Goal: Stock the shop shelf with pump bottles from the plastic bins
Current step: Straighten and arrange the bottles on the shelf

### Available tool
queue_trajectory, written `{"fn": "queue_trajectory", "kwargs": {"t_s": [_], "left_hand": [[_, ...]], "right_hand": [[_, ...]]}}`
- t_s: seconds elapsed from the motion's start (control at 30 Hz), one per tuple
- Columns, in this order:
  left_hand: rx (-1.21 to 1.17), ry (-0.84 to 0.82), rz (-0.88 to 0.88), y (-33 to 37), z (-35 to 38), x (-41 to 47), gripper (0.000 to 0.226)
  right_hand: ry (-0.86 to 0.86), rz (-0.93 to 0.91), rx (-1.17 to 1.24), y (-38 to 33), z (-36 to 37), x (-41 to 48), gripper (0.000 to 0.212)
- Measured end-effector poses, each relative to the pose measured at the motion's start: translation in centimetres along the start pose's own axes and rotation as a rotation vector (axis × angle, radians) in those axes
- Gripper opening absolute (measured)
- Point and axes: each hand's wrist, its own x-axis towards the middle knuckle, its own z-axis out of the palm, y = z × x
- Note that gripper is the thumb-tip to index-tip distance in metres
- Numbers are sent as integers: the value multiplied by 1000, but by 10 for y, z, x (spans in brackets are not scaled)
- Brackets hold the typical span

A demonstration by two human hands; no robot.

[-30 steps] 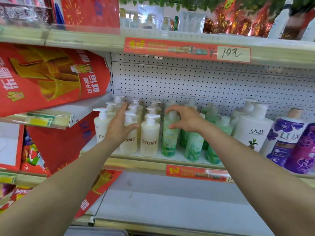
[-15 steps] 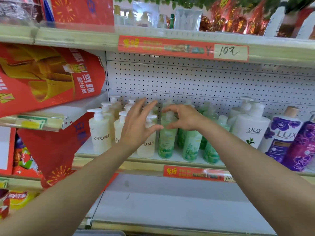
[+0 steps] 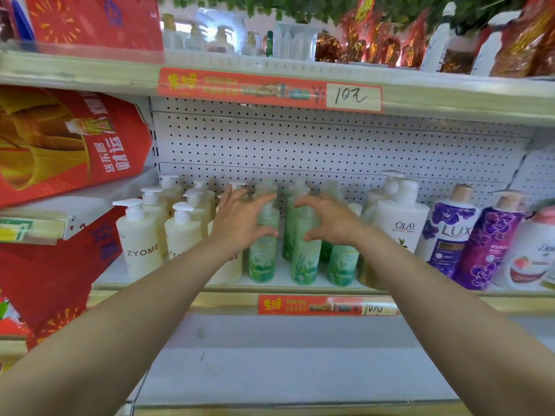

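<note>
Left hand (image 3: 240, 223) has shifted right, off the cream ZYOME bottles (image 3: 139, 241), onto the left green bottle (image 3: 262, 259); fingers and thumb curl round its shoulder. Right hand (image 3: 333, 220) wraps the right green bottle (image 3: 301, 259) the same way. Both bottles stand upright, long axis vertical, pumps up, mid-row near the shelf (image 3: 150, 292) front. ZYOME nozzles point left. Further right: OLAY bottle (image 3: 401, 223), LUX bottle (image 3: 450, 232). Upper price strip (image 3: 351, 97) reads "10元".

ZYOME: cream bottle (image 3: 139, 246) | OLAY: white bottle (image 3: 401, 225) | LUX: purple bottle (image 3: 450, 238)
</note>
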Motion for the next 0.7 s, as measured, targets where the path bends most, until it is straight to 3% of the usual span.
{"fn": "queue_trajectory", "kwargs": {"t_s": [0.27, 0.6, 0.7], "left_hand": [[-110, -99, -109, 6, -10, 5, 80], [-70, -155, -97, 5, -14, 6, 78], [21, -114, -76, 9, -16, 5, 89]], "right_hand": [[19, -43, 35, 5, 2, 6, 72], [30, -50, 41, 7, 2, 2, 93], [194, -66, 224, 16, -22, -6, 91]]}}
